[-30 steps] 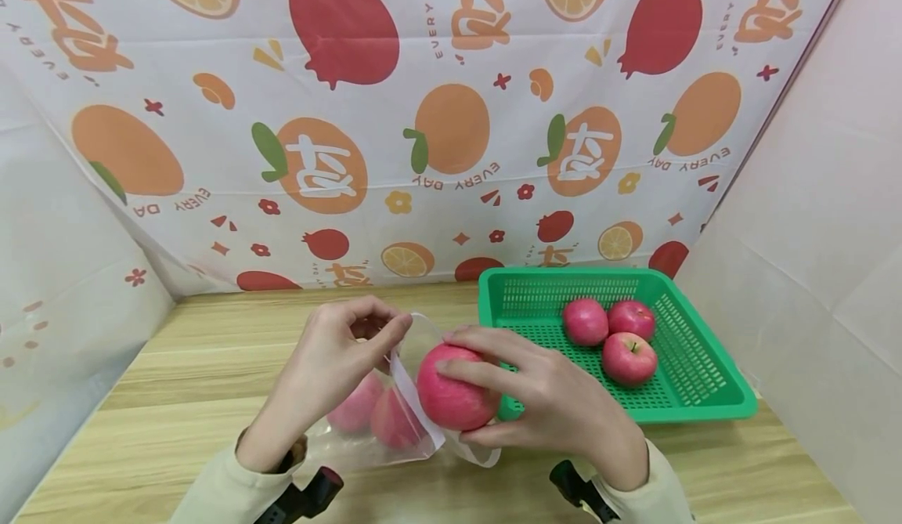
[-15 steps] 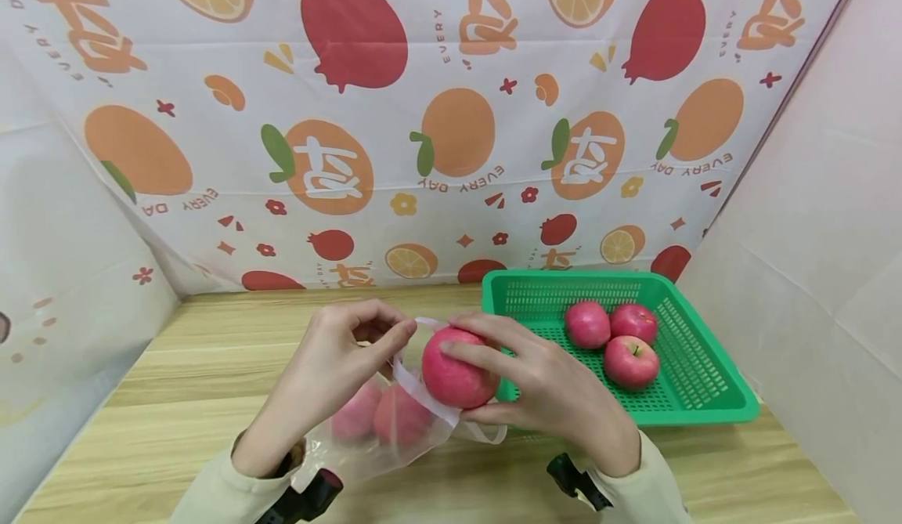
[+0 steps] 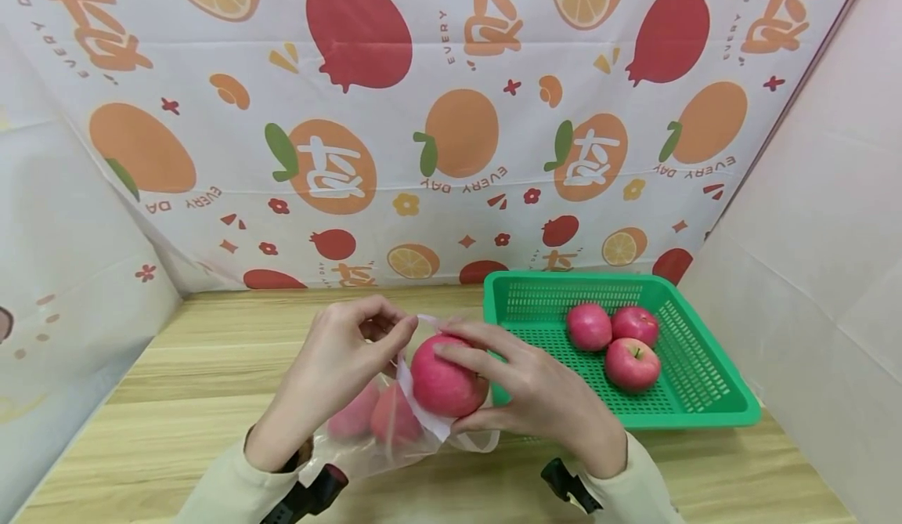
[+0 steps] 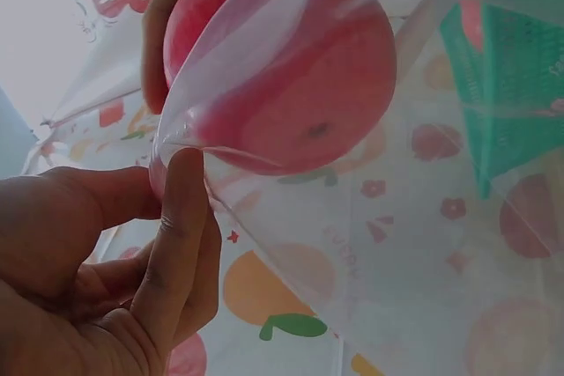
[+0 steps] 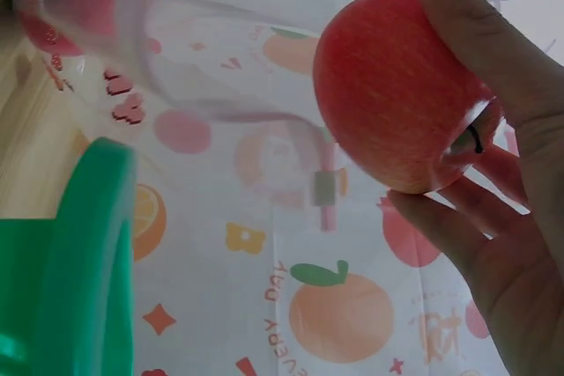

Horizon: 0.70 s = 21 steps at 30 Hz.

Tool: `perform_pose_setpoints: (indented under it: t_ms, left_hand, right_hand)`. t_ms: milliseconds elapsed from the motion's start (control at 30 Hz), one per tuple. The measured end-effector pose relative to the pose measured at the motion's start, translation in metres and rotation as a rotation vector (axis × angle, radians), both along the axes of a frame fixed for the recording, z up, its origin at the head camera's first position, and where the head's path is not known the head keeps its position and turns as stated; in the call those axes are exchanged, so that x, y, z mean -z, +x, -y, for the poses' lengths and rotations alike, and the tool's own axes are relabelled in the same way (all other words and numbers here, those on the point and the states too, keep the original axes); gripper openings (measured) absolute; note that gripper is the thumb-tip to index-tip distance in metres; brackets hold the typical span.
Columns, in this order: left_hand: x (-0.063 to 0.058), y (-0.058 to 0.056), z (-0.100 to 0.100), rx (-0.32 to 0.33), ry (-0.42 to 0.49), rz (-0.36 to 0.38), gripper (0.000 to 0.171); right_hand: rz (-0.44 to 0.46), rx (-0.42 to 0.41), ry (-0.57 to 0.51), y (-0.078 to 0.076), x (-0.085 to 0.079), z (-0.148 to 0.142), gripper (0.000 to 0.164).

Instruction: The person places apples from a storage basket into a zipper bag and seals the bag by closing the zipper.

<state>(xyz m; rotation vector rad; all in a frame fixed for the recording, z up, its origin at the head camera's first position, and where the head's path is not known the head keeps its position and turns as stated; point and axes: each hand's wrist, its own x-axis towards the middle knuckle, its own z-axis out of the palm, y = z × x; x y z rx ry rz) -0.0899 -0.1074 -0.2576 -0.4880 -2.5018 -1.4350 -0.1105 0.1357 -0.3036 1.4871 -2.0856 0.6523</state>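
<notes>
My right hand (image 3: 528, 375) grips a red apple (image 3: 444, 379) at the mouth of a clear plastic bag (image 3: 352, 457). Thumb and fingers spread around the fruit, whose stem end faces the palm in the right wrist view. Between thumb and fingertips, my left hand (image 3: 345, 359) pinches the edge of the bag's opening. Through the film in the left wrist view, the held apple (image 4: 308, 85) shows partly behind the bag's edge. Two more apples (image 3: 396, 418) lie inside the bag, low on the table, seen through the plastic.
A green mesh basket (image 3: 712, 418) stands at the right with three apples (image 3: 633, 365) in it. The wooden table (image 3: 204, 352) reaches back to a fruit-printed cloth (image 3: 395, 140). Pale walls rise on the left and right sides.
The held apple rose slightly, then shifted left and down against the bag's mouth with my right hand. My left hand keeps its pinch on the bag's edge.
</notes>
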Motion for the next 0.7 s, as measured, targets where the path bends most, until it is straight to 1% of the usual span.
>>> perform_pose_setpoints:
  t_ms: [167,233,400,600,700]
  left_hand:
    - [0.000,0.001,-0.001,-0.012,0.005,-0.015,0.006]
    - [-0.001,0.001,0.000,-0.012,0.004,-0.021,0.006]
    - [-0.002,0.002,0.001,-0.015,0.007,-0.025,0.007]
    - [-0.002,0.003,0.001,-0.020,0.020,-0.025,0.008]
    - [-0.003,0.003,0.001,-0.019,0.020,-0.021,0.008]
  right_hand:
    - [0.033,0.009,-0.023,-0.001,0.003,0.000,0.086]
    - [0.021,-0.002,-0.026,-0.001,0.004,0.000,0.086]
    - [-0.045,-0.038,-0.019,-0.005,0.006,0.004,0.082]
    - [-0.177,-0.015,-0.009,-0.007,0.010,0.008,0.079]
    - [-0.190,-0.020,0.001,-0.007,0.011,0.010,0.079]
